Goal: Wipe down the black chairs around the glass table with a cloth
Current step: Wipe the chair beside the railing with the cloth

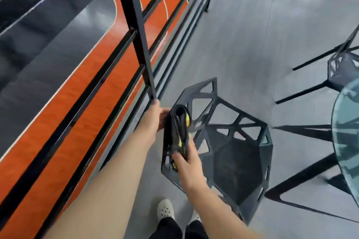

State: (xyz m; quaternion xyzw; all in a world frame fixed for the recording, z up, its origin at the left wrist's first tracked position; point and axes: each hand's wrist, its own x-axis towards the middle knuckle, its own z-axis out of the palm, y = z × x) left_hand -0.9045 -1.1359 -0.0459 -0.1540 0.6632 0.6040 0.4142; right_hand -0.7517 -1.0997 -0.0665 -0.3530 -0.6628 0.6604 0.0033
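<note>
Grey floor, smooth, with a faint sheen. A black railing runs along its left edge. Standing on the floor: one black chair near the railing, a second black chair towards the right edge, apart from the first, and the glass table at the right edge. Two pale shoes are planted at the bottom edge.

On the floor, the near chair stands between the railing on its left and the tabletop on its right; a second chair stands beyond.
</note>
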